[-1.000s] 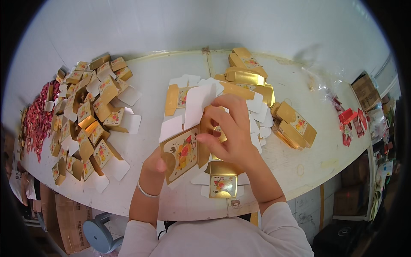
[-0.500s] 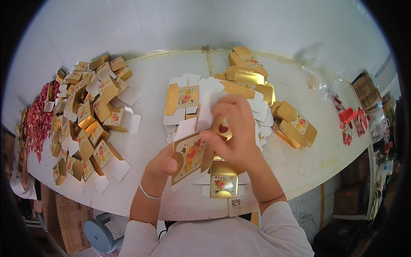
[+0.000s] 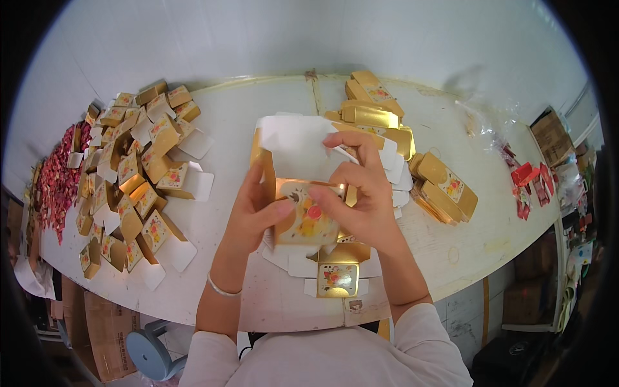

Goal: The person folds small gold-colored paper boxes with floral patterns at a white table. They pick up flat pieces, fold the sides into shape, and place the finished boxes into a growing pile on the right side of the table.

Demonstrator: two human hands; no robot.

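We take this for a small packing workshop: red pieces (image 3: 57,177) pile up along the left edge of a stained white table (image 3: 225,187), open gold cartons (image 3: 155,230) heap just beside them, and flat gold cartons (image 3: 445,186) lie stacked nearer the right edge. Around it we see a plain pale wall (image 3: 219,42) along the far edge, a cardboard box (image 3: 111,332) and a blue-grey stool (image 3: 147,355) below the near left corner, and a cluttered rack (image 3: 558,277) beyond the right edge.
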